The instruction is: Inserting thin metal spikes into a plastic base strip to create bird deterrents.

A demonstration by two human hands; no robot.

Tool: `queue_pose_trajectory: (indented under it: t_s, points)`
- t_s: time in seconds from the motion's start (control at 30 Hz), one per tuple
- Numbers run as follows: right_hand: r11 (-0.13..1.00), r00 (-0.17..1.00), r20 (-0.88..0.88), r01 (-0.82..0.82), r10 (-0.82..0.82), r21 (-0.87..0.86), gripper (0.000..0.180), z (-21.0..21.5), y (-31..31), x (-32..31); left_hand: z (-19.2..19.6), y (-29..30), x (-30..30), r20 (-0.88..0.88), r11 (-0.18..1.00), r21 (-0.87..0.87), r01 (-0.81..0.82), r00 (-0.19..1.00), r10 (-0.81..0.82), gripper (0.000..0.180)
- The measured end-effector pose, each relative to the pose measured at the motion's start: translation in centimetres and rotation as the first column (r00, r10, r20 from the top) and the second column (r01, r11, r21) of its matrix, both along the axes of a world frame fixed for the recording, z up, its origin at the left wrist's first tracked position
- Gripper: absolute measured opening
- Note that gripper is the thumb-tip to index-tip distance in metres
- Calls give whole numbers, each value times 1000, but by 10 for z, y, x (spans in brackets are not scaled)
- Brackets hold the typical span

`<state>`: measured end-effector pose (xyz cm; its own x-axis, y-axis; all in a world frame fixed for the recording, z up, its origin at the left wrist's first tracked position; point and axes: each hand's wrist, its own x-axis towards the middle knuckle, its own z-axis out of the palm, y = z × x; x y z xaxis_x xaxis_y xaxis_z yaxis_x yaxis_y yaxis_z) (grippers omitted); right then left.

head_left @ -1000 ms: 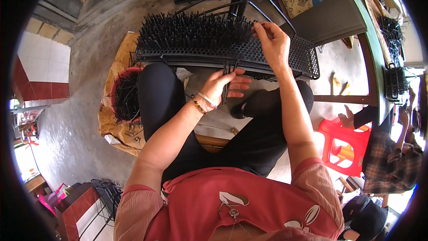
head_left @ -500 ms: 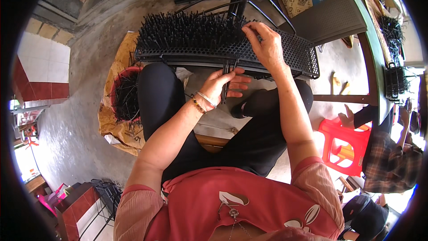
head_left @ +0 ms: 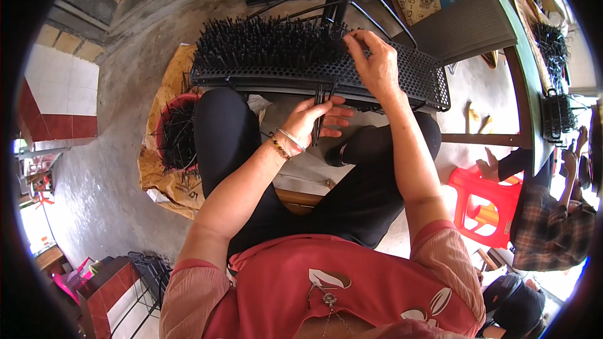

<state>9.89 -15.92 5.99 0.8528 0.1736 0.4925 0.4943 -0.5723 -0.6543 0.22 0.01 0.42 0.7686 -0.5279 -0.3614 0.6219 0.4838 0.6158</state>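
A long black perforated tray (head_left: 411,69) lies across in front of my knees. Thin black rods (head_left: 264,44) stand upright in its holes over the left and middle part, packed closely. My left hand (head_left: 314,120) is just below the tray's near edge, thumb closed over a small bundle of black rods (head_left: 319,97), its other fingers stretched to the right. Above the tray, my right hand (head_left: 375,63) has thumb and forefinger pinched at the right edge of the standing rods. What lies in that pinch is too small to make out.
A red bowl of loose black rods (head_left: 179,132) rests on a brown paper sack (head_left: 160,179) to the left. Black metal bars (head_left: 342,0) rise behind the tray. At right are a grey perforated panel (head_left: 461,28), a red plastic stool (head_left: 483,204) and another person in plaid (head_left: 553,226).
My right hand has shifted very slightly, still pinching by the standing rods. My left hand stays in place with its bundle. The other person's hand at far right has moved up.
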Motion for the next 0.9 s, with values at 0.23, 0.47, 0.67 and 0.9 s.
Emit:
queue_pose_trajectory:
  t_s: [0.23, 0.47, 0.67, 0.9]
  points:
    - [988, 988, 49, -143, 145, -53, 13, 6, -2, -1, 0, 0, -1, -10, 1000, 19, 6, 1000, -5, 34]
    - [993, 994, 24, -101, 103, -69, 13, -2, 1, 2, -1, 0, 0, -15, 1000, 17, 9, 1000, -9, 34]
    - [972, 983, 84, -147, 165, -182, 16, -9, -1, 1, 3, 0, 0, -18, 999, 30, 10, 1000, -9, 34]
    - [956, 974, 149, -130, 174, -263, 17, -10, 1, 1, 1, 1, -1, -6, 1000, 11, 9, 1000, -9, 34]
